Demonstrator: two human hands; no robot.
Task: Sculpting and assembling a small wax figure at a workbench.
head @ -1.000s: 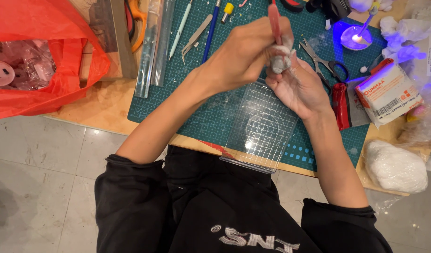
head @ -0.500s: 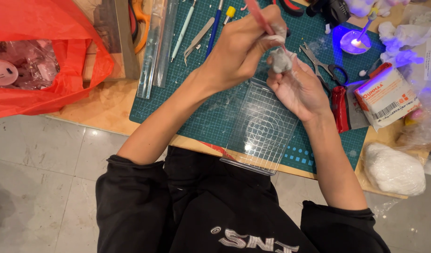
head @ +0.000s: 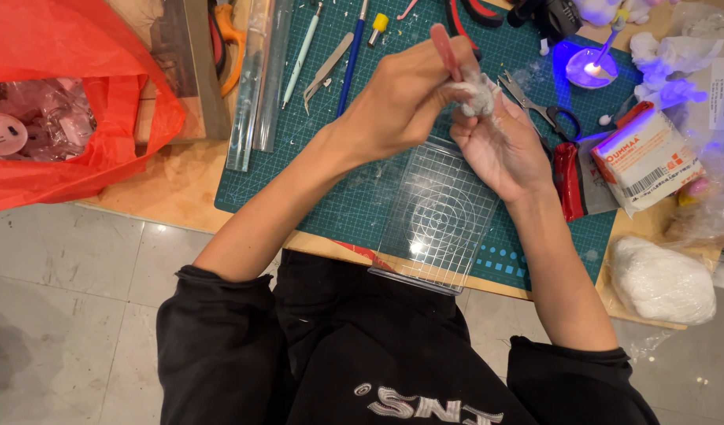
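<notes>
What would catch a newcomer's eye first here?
The two hands meet mid-frame over the green cutting mat: the left hand holds a pink tool against a white clay lump held by the right hand. At far left lies a red plastic bag.

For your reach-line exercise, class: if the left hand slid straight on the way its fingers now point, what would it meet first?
The left hand, gripping a pink-handled tool, points right at the white clay lump held in the right hand. It would press into that clay first; they already look to be touching, though depth is unclear.
</notes>
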